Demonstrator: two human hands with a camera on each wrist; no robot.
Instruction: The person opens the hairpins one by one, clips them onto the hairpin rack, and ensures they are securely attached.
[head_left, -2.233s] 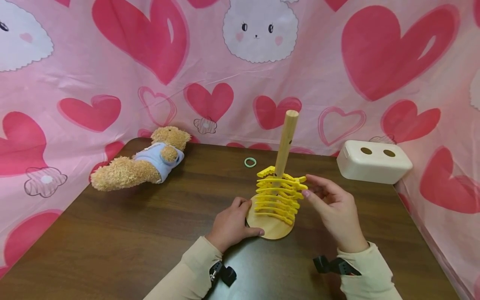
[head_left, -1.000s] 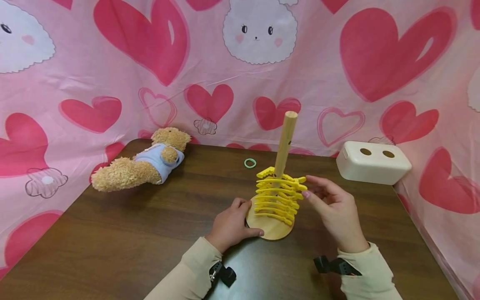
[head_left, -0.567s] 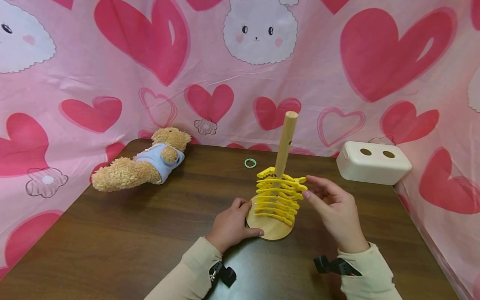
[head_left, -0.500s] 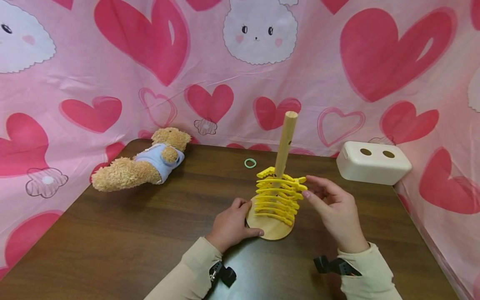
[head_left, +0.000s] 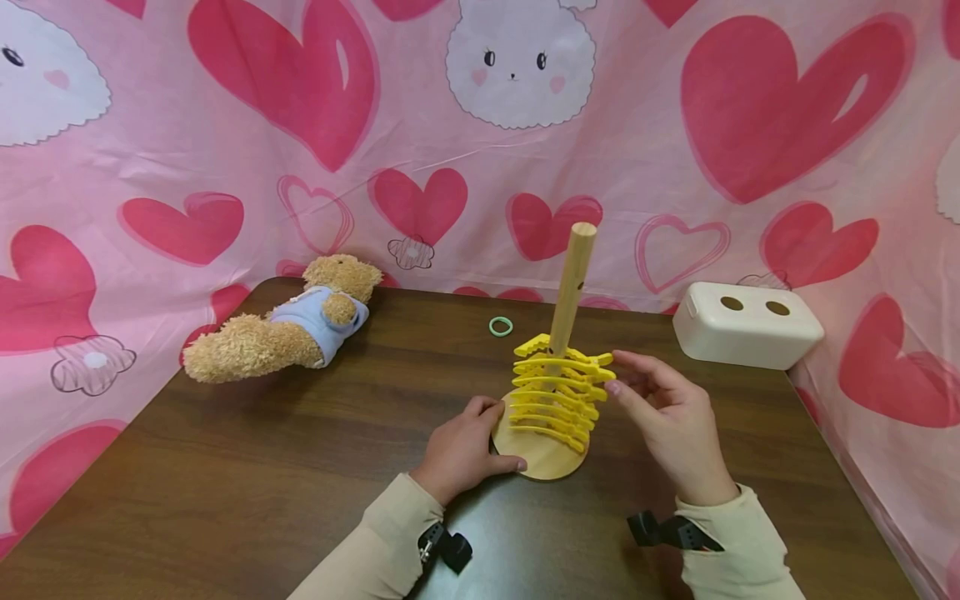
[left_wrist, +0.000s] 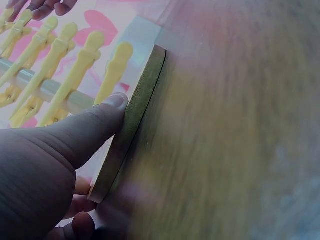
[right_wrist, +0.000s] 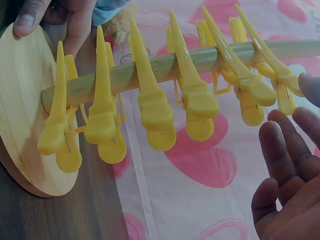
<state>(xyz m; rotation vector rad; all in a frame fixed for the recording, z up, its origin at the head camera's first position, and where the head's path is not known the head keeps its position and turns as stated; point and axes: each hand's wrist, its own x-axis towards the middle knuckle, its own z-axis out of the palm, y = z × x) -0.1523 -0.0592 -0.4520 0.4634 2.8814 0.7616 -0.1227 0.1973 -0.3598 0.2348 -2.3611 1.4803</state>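
A round wooden base [head_left: 555,462] carries an upright wooden post [head_left: 573,275]. Several yellow hair clips [head_left: 555,400] are clamped along the post one above another, handle ends pointing right. My left hand [head_left: 461,450] grips the base's left edge, thumb over its top and fingers around the rim. At the right, my right hand [head_left: 671,429] pinches the handle end of the topmost hair clip [right_wrist: 267,52] between thumb and fingertips. That clip's jaws still straddle the post in the right wrist view.
Behind the stand lies a small green ring [head_left: 500,326]. A teddy bear [head_left: 300,325] in a blue shirt lies at the back left of the brown table [head_left: 225,475]. A white box [head_left: 750,329] with two round holes stands at the back right, near the pink heart-print curtain [head_left: 645,125].
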